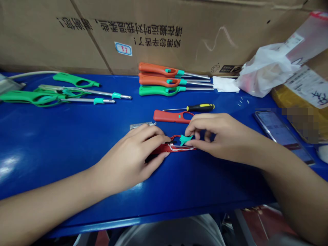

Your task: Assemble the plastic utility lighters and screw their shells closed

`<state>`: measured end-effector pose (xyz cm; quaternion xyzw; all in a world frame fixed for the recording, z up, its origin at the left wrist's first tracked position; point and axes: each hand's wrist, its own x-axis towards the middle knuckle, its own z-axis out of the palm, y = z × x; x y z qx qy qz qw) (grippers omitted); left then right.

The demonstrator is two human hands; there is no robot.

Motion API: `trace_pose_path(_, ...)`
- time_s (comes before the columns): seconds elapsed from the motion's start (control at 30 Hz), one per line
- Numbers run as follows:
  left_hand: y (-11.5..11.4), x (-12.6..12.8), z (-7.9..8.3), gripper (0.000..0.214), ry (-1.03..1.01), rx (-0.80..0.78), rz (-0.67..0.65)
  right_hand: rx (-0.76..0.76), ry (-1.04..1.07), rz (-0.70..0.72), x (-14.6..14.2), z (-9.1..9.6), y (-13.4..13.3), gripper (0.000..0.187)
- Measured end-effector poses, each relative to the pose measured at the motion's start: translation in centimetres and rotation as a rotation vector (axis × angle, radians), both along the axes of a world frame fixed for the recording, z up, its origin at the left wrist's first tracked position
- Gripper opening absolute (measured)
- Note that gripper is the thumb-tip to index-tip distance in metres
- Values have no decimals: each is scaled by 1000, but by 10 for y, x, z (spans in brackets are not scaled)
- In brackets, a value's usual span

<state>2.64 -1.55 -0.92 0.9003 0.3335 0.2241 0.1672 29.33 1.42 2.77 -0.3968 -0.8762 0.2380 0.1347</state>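
An opened red lighter handle half (171, 147) lies on the blue table (64, 136), with thin white wires showing inside it. My left hand (133, 155) presses down on its left end, fingers closed over it. My right hand (217, 135) pinches a small teal trigger piece (185, 138) at the handle's loop. Just behind lies the other red handle half (172, 116). A metal tube (139, 125) peeks out past my left fingers.
A black-and-yellow screwdriver (197, 107) lies behind the red halves. Orange and green long lighters (164, 80) are stacked at the back, with green ones (64, 93) at the left. A phone (282, 135), a white plastic bag (266, 68) and cardboard boxes (153, 30) border the table.
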Motion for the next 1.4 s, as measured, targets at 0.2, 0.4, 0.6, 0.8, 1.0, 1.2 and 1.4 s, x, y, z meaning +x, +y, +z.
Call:
trace_pose_path(0.2,-2,0,0,19,5,-30,12,8,-1,-29,-9,-7,-5,9)
trace_pose_path(0.4,-1,1,-1,18,7,-26,18,-95,51,64,-8,-8,-5,9)
trace_pose_path(0.6,0,0,-1,19,6,-36,10,-50,33,87,-6,-6,-6,14)
trace_pose_path(0.8,-1,-1,1,13,9,-55,0,-24,22,127,-4,-5,-6,16)
trace_pose_path(1.0,0,-2,1,13,-3,-11,-41,-17,0,123,-3,-1,-6,14)
trace_pose_path(1.2,1,-2,0,24,22,45,-73,-9,-27,115,-2,-2,-4,14)
trace_pose_path(1.4,2,0,-1,21,8,83,-69,64,-54,131,-2,-2,-6,16)
